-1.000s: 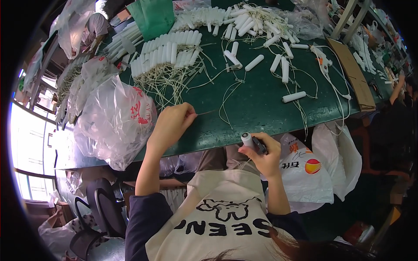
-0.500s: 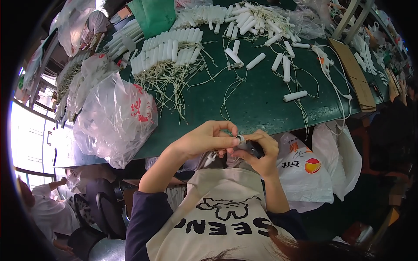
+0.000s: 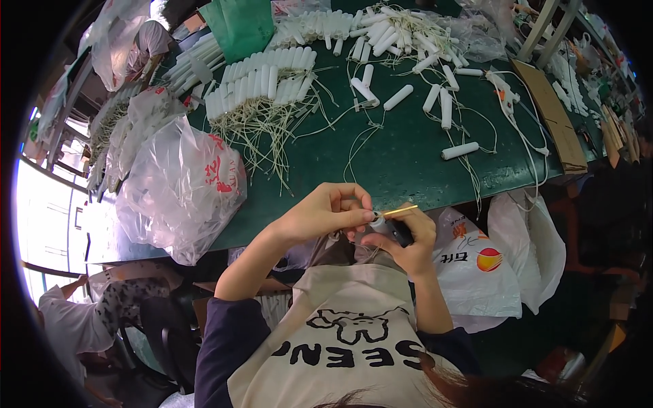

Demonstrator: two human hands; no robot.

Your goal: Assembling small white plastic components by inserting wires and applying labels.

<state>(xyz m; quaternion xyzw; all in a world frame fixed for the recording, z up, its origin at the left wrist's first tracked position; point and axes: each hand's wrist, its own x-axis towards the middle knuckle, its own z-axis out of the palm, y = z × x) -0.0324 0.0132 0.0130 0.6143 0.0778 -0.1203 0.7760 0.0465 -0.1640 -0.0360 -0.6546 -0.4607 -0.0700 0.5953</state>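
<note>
Near the table's front edge, my two hands meet over my lap. In the curled fingers of my right hand (image 3: 418, 241) is a short white tube (image 3: 379, 224), its end turned up toward my other hand. A black rounded object (image 3: 400, 233) also shows in that palm; its kind is unclear. A thin gold-coloured strip (image 3: 400, 211) lies along the right forefinger, starting at the tube's end. The thumb and forefinger of my left hand (image 3: 333, 212) are pinched together at that end, and whatever is between them is too small to make out.
White tubes with thin wires lie in rows (image 3: 255, 85) and in a pile (image 3: 401, 34) on the green table (image 3: 306, 163). A plastic bag (image 3: 180, 190) stands left; a glue gun (image 3: 505, 95) and cardboard (image 3: 551, 115) lie right. Another person (image 3: 75, 326) is at the lower left.
The gold-coloured strip now shows at the tube's end along my right forefinger. My hands have shifted only slightly. The person at the lower left has moved.
</note>
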